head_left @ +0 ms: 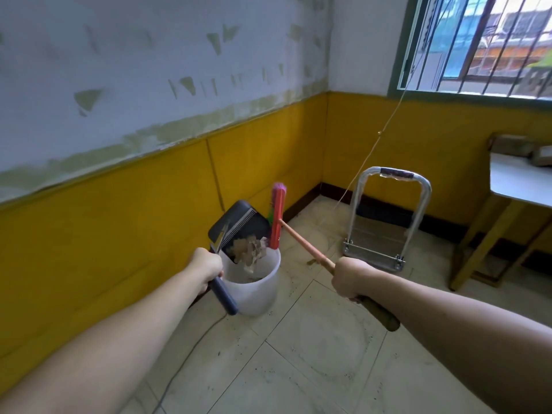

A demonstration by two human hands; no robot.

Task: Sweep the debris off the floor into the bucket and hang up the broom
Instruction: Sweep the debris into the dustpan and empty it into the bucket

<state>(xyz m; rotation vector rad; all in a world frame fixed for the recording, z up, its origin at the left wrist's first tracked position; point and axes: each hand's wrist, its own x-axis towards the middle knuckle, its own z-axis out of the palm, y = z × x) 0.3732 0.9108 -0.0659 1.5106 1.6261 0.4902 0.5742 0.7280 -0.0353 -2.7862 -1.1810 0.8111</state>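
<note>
We count one dustpan (239,224), one broom (277,218), one white bucket (254,294) and one clump of debris (249,251). Our left hand (206,268) has its fingers curled tight round the dustpan's dark handle. The black pan is tipped over the bucket's rim at its twelve o'clock side. The brownish debris hangs at the pan's lip, just above the bucket's mouth. Our right hand (351,277) is wrapped round the broom's wooden handle. The red broom head stands on end at the bucket's one o'clock edge, just beside the pan. The bucket sits on the tiled floor (313,339) close to the yellow wall. At three o'clock of the bucket stands one folding hand trolley (373,258). Farther toward three o'clock is one worktop (519,186), below one barred window (484,43).
</note>
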